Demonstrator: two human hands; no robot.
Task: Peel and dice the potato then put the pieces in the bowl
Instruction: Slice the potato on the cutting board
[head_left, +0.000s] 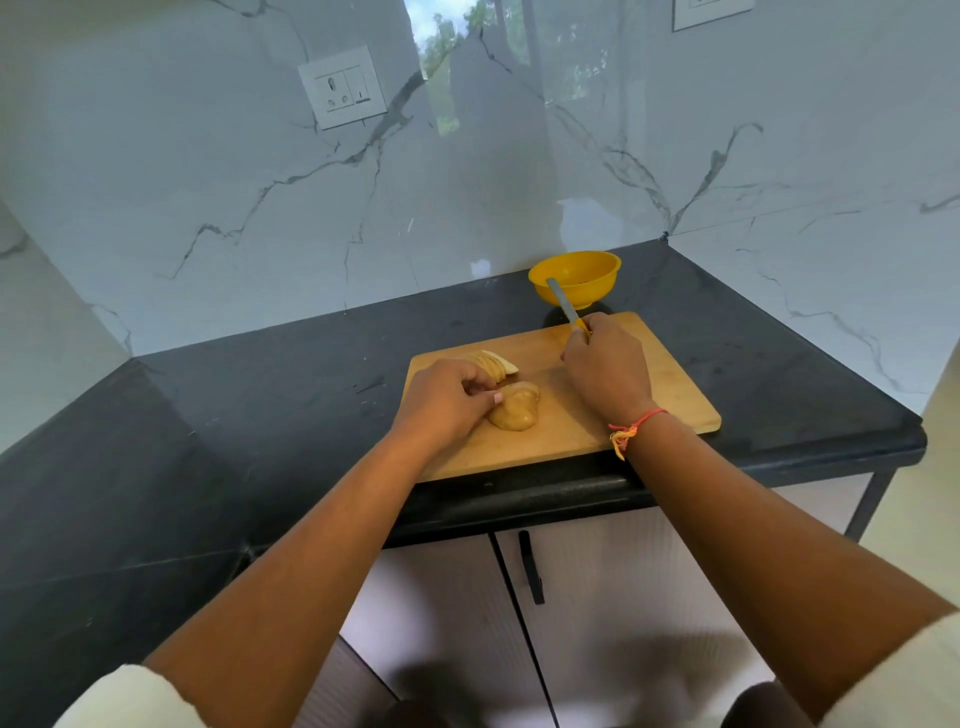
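Head view: dicing stage on a wooden cutting board (665, 384) set at the front edge of a dark counter (260, 415). The left hand (447, 402) holds the potato half (514, 408) with curled fingers, cut side down near the board's left end; a fan of slices (496, 364) lies just behind it, touching the same fingers. The right hand (605, 366) grips the knife (563, 306) by its handle, blade lifted clear of the board and angled toward the yellow bowl (597, 288).

Handling, as judged: the potato is firm and dense, and cut faces are likely damp and slippery — best held from above on its rounded back, fingertips tucked away from the blade. The thin slices would probably slide or topple if nudged.

Clearances: open board lies between the two hands; the board's near edge sits at the counter's lip, so pieces could roll off. The bowl stands just behind the board's far edge, close to the wall — a short carry.
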